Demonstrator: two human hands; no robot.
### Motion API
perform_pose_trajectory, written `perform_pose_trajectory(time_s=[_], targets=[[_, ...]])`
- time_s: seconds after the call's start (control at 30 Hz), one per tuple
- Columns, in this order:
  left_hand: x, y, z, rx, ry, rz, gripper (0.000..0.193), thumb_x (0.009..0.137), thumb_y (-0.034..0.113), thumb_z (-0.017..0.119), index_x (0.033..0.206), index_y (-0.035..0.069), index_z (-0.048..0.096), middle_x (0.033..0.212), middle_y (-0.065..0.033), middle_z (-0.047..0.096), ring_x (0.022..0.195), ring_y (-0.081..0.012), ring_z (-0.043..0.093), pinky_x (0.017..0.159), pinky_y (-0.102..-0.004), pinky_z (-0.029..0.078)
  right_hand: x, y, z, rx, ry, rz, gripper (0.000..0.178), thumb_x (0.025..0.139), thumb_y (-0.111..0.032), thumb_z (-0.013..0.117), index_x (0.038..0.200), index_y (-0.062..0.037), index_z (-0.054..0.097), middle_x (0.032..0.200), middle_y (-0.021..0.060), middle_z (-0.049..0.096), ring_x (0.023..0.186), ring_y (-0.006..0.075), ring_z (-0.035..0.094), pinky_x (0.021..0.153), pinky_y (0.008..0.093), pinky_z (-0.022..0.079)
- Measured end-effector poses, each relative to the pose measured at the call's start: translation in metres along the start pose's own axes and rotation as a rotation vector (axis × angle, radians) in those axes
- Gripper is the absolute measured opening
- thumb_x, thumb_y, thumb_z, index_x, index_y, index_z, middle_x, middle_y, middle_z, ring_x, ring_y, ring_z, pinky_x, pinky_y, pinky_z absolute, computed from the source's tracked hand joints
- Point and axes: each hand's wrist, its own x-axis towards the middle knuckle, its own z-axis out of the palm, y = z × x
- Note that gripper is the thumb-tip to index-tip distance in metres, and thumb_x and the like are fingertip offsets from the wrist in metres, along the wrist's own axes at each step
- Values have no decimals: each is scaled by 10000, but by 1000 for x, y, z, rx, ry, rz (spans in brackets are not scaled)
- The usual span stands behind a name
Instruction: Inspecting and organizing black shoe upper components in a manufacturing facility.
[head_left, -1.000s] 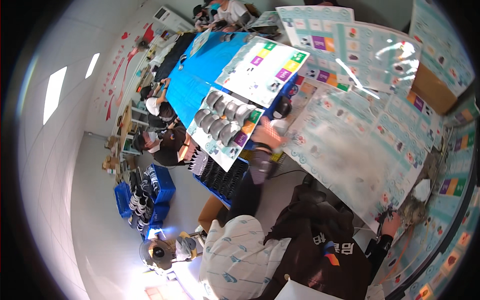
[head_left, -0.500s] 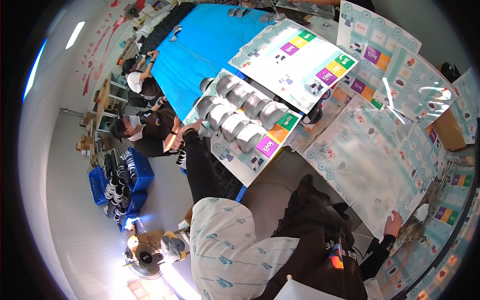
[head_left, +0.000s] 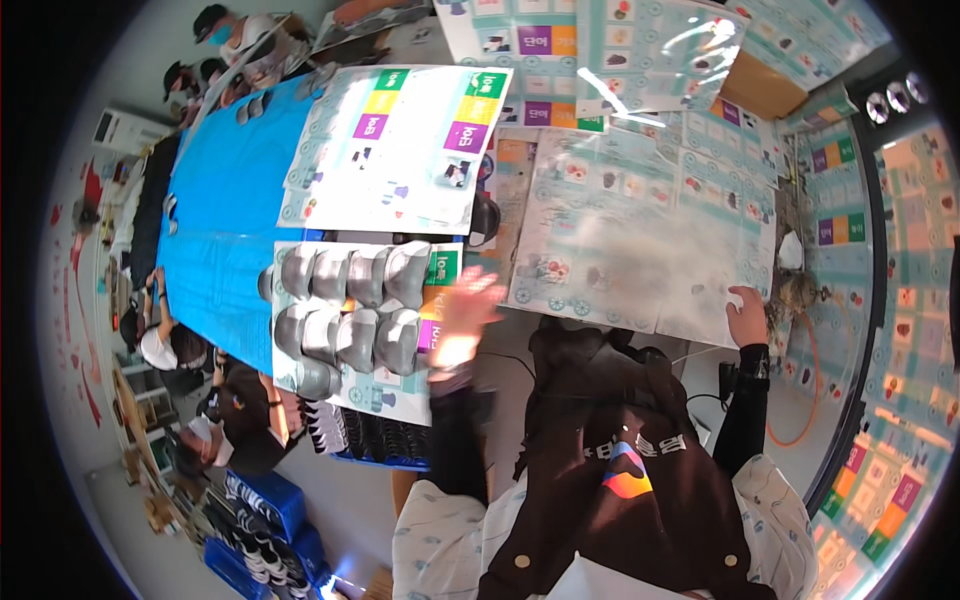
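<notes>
My left hand (head_left: 463, 320) is blurred by motion, fingers apart and nothing visible in it. It hovers by the right edge of a printed board (head_left: 400, 398), where shiny grey curved shell-like pieces (head_left: 356, 340) stand in two rows. My right hand (head_left: 745, 318) rests at the near right edge of a worktop covered with printed sheets (head_left: 610, 230). Its fingers are partly stretched, with no object seen in them. A dusty smear covers the middle of that worktop.
Beyond the pieces lie another printed board (head_left: 390, 150) and a long blue-covered table (head_left: 220, 230), with people working along its far side. A blue crate (head_left: 380, 463) of dark pieces stands below the board; more blue crates (head_left: 262, 510) are at lower left. An orange hose (head_left: 818, 390) hangs at right.
My view has swung rightward. My left hand has drawn back from the far left end of the pieces to the board's right edge; my right hand stays at the worktop's edge.
</notes>
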Motion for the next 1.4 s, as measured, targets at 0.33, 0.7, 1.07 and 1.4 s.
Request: perform_pose_trajectory(time_s=[0.33, 0.7, 1.07, 1.4], targets=[[264, -164, -71, 780, 1510, -84, 641, 771, 466, 812, 1119, -60, 693, 1102, -200, 717, 1093, -344, 662, 964, -403, 518, -104, 72, -24, -86, 60, 87, 270, 819, -62, 649, 1089, -56, 644, 1146, 167, 623, 1116, 371, 591, 958, 457, 482], [145, -107, 146, 1400, -233, 164, 361, 788, 294, 794, 998, 10, 719, 829, -151, 710, 775, -262, 700, 714, -364, 519, -11, -30, -21, 359, -53, -407, 688, 798, -114, 764, 1415, -41, 468, 1399, 202, 509, 1307, 367, 496, 1103, 416, 415], [132, -311, 253, 728, 25, -254, 482, 837, 235, 789, 1197, -46, 633, 926, -89, 730, 886, -180, 687, 753, -331, 548, 43, 92, 47, 706, -412, -32, 449, 869, -228, 735, 1243, -45, 566, 1089, 201, 689, 862, 354, 699, 784, 447, 559], [205, -352, 280, 1590, 7, -49, 488, 873, 246, 704, 1254, -26, 566, 1150, -281, 672, 1071, -462, 641, 885, -515, 532, 2, 323, 16, -240, -252, 321, 780, 743, -207, 827, 1386, -29, 425, 1345, 222, 461, 1214, 460, 519, 970, 495, 506]])
